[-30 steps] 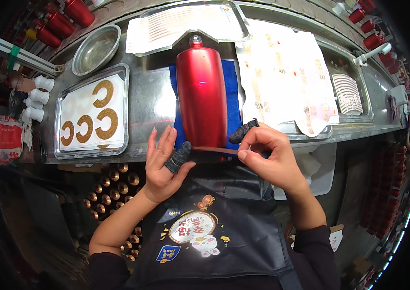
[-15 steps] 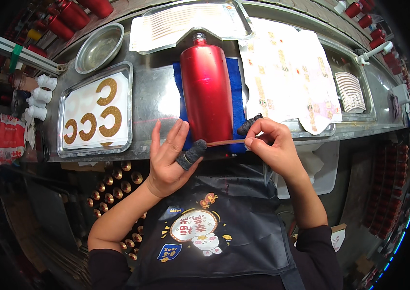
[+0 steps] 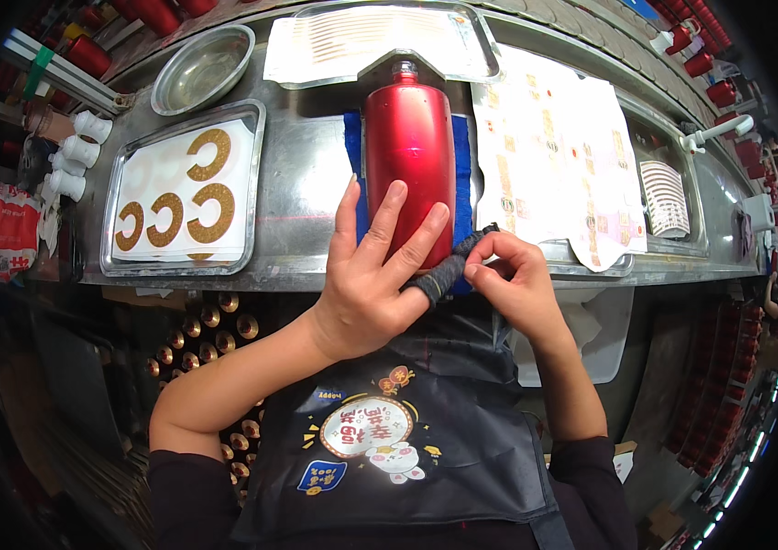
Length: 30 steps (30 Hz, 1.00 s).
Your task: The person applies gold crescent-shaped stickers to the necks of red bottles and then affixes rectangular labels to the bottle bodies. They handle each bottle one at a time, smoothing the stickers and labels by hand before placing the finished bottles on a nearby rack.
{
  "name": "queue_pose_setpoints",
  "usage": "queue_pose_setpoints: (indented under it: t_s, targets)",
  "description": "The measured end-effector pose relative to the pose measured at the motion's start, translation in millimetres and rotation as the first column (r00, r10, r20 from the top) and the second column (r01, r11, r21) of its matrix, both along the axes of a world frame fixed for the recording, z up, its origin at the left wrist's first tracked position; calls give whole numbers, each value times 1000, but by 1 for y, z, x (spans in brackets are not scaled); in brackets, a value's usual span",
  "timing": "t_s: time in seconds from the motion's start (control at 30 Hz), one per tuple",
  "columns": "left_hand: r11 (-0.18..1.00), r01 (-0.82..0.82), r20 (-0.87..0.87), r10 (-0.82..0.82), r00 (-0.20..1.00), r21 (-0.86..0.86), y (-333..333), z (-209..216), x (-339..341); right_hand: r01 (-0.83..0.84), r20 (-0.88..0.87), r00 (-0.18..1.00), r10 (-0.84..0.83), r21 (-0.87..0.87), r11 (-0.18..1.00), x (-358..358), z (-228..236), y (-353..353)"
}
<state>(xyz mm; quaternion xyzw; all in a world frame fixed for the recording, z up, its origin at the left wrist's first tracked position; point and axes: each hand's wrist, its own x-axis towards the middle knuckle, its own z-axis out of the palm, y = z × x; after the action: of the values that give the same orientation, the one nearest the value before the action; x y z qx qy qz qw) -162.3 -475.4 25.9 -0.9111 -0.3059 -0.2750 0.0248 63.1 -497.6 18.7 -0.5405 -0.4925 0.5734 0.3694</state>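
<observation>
A glossy red metal bottle [image 3: 407, 137] lies on a blue cloth [image 3: 353, 156] on the steel bench, neck pointing away from me. My left hand [image 3: 366, 284] rests flat on the bottle's near end with its fingers spread. A dark fabric cot covers its thumb. My right hand [image 3: 517, 284] is pinched shut right at that thumb's tip, by the bottle's bottom edge. A dark cot shows on one of its fingers too. What it pinches is too small to see.
A steel tray [image 3: 256, 183] to the left holds a white sheet with gold C-shaped decals. A steel bowl [image 3: 203, 69] sits behind it. A large decal sheet [image 3: 554, 156] lies right of the bottle. Another tray [image 3: 490, 55] with a striped sheet is at the back. Red bottles [image 3: 87, 55] line the far left.
Both hands earlier stretched a thin strip across the bottle's base. My left hand has since moved up and spread flat on the bottle, and my right hand has closed in on its thumb.
</observation>
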Motion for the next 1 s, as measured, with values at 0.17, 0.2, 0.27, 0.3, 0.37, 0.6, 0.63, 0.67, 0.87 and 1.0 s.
queue_pose_setpoints:
  t_s: [0.17,0.2,0.27,0.3,0.37,0.6,0.63,0.67,0.87,1.0]
  targets:
    - [976,-68,341,138,930,-209,-1,-16,-5,-97,183,979,85,58,994,-2,6,1]
    - [963,-70,336,159,928,-261,-3,-20,-9,-83,148,986,77,36,996,-2,8,1]
    - [944,-55,370,180,911,-325,-9,-27,-20,-74,80,994,74,3,997,-2,14,1]
    - [939,-54,365,185,913,-340,-14,-29,-26,-56,43,998,56,-11,998,-2,17,-1]
    - [943,-57,317,167,934,-328,-21,-32,-37,-51,15,999,51,-21,998,0,23,-2]
    - [949,-53,215,124,969,-311,-29,-40,-46,-26,1,1000,26,76,997,4,25,-5]
    - [949,-55,203,123,971,-311,-28,-39,-45,-15,-15,1000,16,65,998,5,22,-5]
    - [956,-54,193,113,975,-287,-27,-38,-44,-13,-29,999,14,46,999,6,19,-4]
    - [984,-58,127,80,989,-169,-22,-22,-34,-19,-80,997,18,-11,1000,7,7,-1]
    - [996,-29,99,37,994,-80,-14,-9,-25,-22,-101,995,18,-38,999,5,2,0]
